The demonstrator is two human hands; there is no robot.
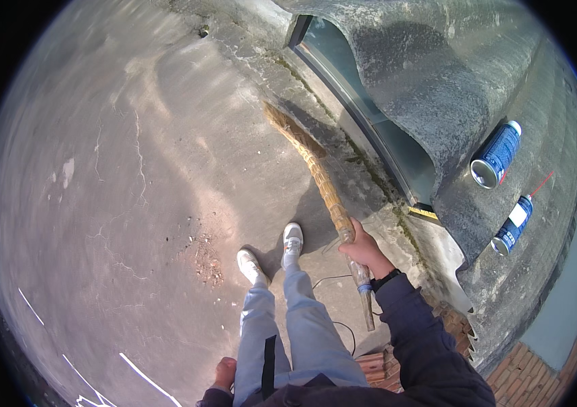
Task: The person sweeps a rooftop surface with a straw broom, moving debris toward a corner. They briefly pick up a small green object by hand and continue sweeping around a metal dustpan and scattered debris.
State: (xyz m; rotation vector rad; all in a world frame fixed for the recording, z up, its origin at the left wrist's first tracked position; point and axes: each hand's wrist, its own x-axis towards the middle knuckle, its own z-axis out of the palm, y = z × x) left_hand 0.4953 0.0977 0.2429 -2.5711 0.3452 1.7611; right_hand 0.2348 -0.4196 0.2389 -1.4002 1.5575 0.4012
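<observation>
My right hand (362,248) grips the bound handle of a long straw broom (323,178). The broom's frayed head points away from me, over the concrete beside a mossy wall edge, and its tapered handle end sticks out behind my wrist. Down at my side, near my left thigh, my left hand (226,373) hangs with its fingers curled; no object shows in it. A heap of reddish rubble and dust (208,262) lies on the concrete floor (166,168), left of my shoes.
On the corrugated roof sheet (517,86) at the right lie two blue spray cans (502,147), (513,226), one with a red straw. A framed glass window (375,112) sits under the sheet. A dark cable (348,330) runs behind my legs, near bricks (372,367).
</observation>
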